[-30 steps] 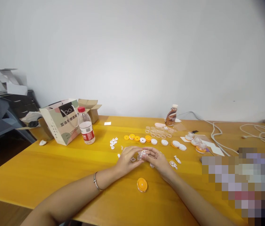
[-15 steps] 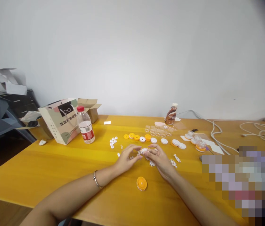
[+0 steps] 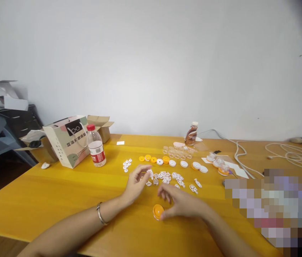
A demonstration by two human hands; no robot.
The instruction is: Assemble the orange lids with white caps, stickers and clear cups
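Observation:
My left hand (image 3: 137, 182) pinches a small white perforated plastic piece (image 3: 151, 174) between thumb and fingertips. Over the near middle of the table, my right hand (image 3: 176, 201) is spread, fingers curved and apart. Its thumb tip is at the right edge of a round orange-and-white disc (image 3: 158, 211); whether it touches cannot be told. Just beyond the hands lies a loose pile of similar white perforated pieces (image 3: 164, 175). Two more of them (image 3: 193, 188) lie off to the right.
Small white pegs (image 3: 126, 165) lie left of a row of orange and white rings (image 3: 159, 161). Clear rings (image 3: 177, 152) stand behind. A water bottle (image 3: 96, 148), paper bag (image 3: 67, 150) and carton (image 3: 104, 128) are left. A brown bottle (image 3: 192, 134), clear-topped discs (image 3: 218, 162) and cables (image 3: 238, 153) are right.
My right hand has left the pile of white pieces and come back towards me, beside the orange disc, opening. My left hand has shifted slightly left and nearer, with a white piece at its fingertips.

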